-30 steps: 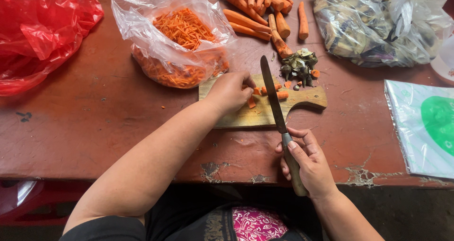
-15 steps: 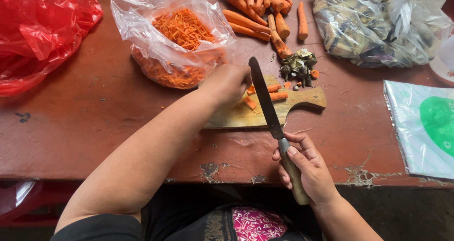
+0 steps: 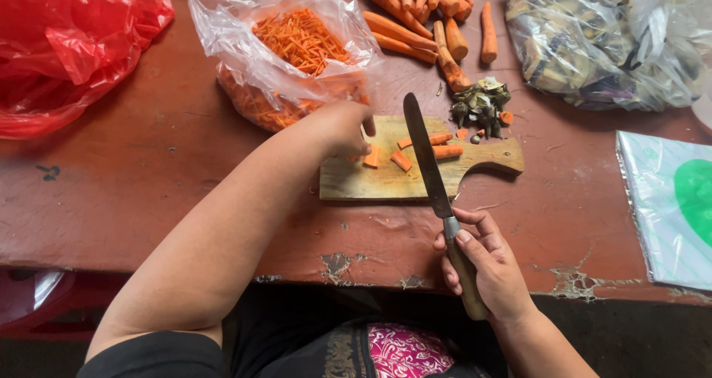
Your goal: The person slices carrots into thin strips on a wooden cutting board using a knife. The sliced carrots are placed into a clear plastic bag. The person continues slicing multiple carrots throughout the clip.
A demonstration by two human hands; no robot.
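Red bag: a crumpled red plastic bag (image 3: 70, 44) fills the upper left of the frame, lying on the desk (image 3: 148, 178), a worn reddish-brown surface with chipped paint along its near edge.
Clear bag: a clear plastic bag of shredded carrot (image 3: 285, 48) sits open at upper centre-left, just beyond the board.
Left hand: the left hand (image 3: 337, 130) reaches in from lower left, fingers curled downward over the left end of the board, tips at or just above a carrot piece; whether it pinches one cannot be told.
Cutting board: a small wooden cutting board (image 3: 371, 181) lies at centre, its handle pointing right.
Carrot pieces: short cut carrot pieces (image 3: 434, 150) lie on the board's upper half, near the blade.
Knife: a long knife (image 3: 426, 156) slants across the board, tip toward the top of the frame, wooden handle at lower right.
Right hand: the right hand (image 3: 482, 267) is wrapped closed around the knife handle at the desk's near edge, lower centre-right.
Whole carrots: whole carrots (image 3: 434, 15) are piled at top centre.
Scraps: a heap of dark trimmings (image 3: 482, 104) sits just above the board's right end.
Right side: a clear bag of dark contents (image 3: 601, 41) at upper right; a white bag with a green patch (image 3: 667, 207) at the right edge.
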